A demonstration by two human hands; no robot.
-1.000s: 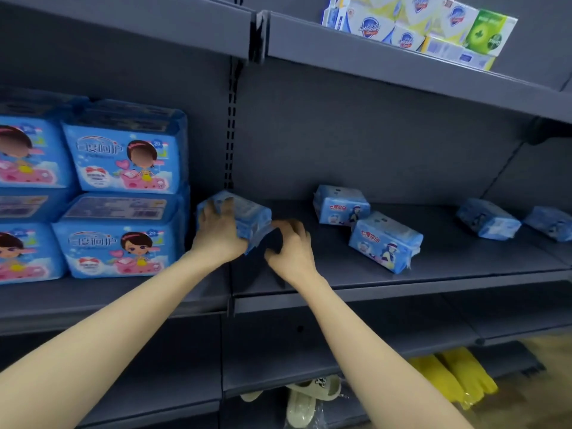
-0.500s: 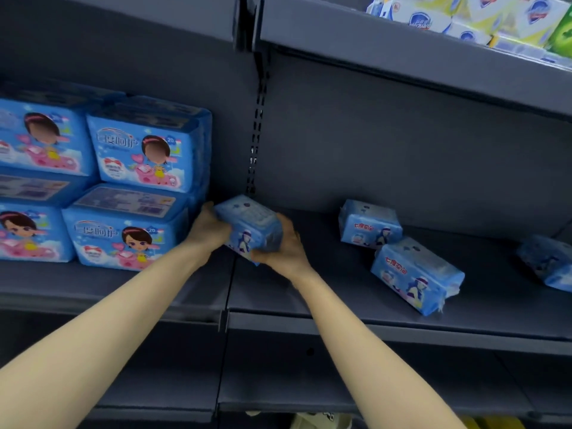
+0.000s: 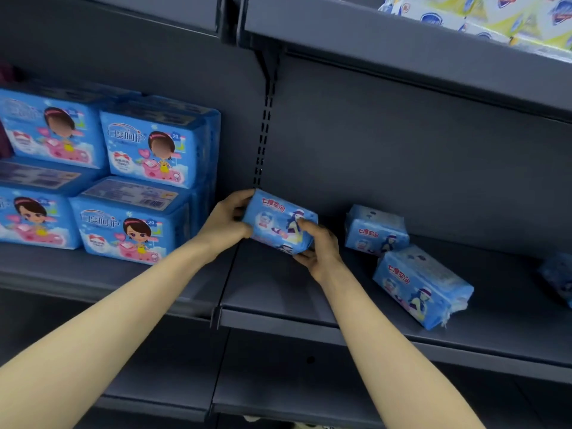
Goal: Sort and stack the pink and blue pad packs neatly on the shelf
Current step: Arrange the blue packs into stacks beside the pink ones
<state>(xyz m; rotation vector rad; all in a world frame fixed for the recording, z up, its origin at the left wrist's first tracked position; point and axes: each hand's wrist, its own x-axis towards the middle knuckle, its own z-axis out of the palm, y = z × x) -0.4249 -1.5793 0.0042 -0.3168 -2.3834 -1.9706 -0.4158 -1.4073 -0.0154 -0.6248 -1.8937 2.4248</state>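
Observation:
A small blue pad pack [image 3: 275, 219] with red lettering is tilted just above the grey shelf [image 3: 278, 308], near the left end of the right bay. My left hand [image 3: 227, 222] grips its left end and my right hand [image 3: 318, 246] grips its right lower corner. Two more small blue packs lie on the same shelf to the right: one [image 3: 376, 232] near the back wall, one [image 3: 422, 287] askew nearer the front edge. A further blue pack [image 3: 558, 278] shows at the right border. Large blue-and-pink packs [image 3: 136, 187] stand stacked two high in the left bay.
A slotted upright [image 3: 263, 131] divides the two bays right behind the held pack. The upper shelf [image 3: 402, 48] carries yellow and white boxed goods [image 3: 495, 17] at the top right. A lower grey shelf [image 3: 278, 391] runs beneath my arms.
Both hands have closed on the small blue pack and turned it so its printed face points toward me. The view has shifted left and closer.

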